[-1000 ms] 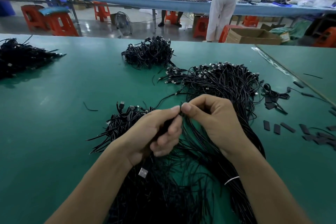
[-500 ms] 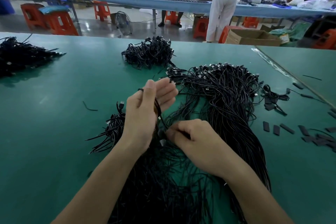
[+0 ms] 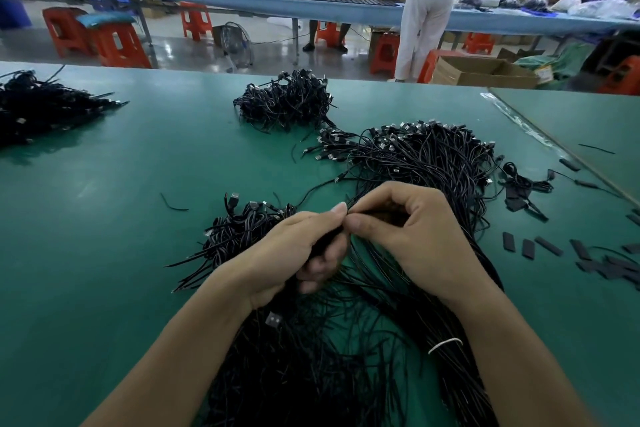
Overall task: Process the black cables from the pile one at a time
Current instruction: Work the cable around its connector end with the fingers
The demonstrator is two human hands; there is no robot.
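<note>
Both left hand [image 3: 294, 253] and right hand [image 3: 419, 239] pinch one black cable [image 3: 325, 240] between touching fingers [image 3: 338, 209] above the pile [image 3: 436, 163].

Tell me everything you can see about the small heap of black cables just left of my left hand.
The small heap is a loose bunch of thin black cables, glossy like plastic sheathing. Metal USB-type plugs stick up at its far end, and thin cut ends fan out toward the near left. It lies on the green table, beside the larger pile. The left hand overlaps its right edge; whether it touches is unclear.
</note>
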